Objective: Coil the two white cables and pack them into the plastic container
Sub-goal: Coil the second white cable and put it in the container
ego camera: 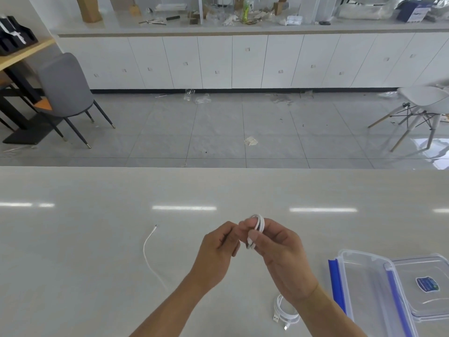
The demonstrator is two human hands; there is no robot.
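The pale grey worktop (97, 239) filled the lower half of the view. The clear plastic container (359, 283) with blue clips stood open at the near right edge, to the right of the right hand and below it in the picture. Its clear lid (422, 285), with a small label on it, lay partly over the right part of the container.

The right hand (279, 256) was raised above the middle of the worktop. Its grip was closed around a small bundle of coiled white cable (259, 223), with the loops standing out above the fingers. The left hand (218, 251) was just beside it on the left, its fingertips touching the right fingers at the bundle. Its fingers were curled in, but I could not tell if they pinched the cable.

A loose end of white cable (148, 254) lay in a curve on the worktop, well to the left of the left hand. It ran back toward the left forearm and went out of sight there.

The second white cable (284, 312), already coiled, lay flat on the worktop just under the right wrist, near the left side of the container, with its plugs showing.
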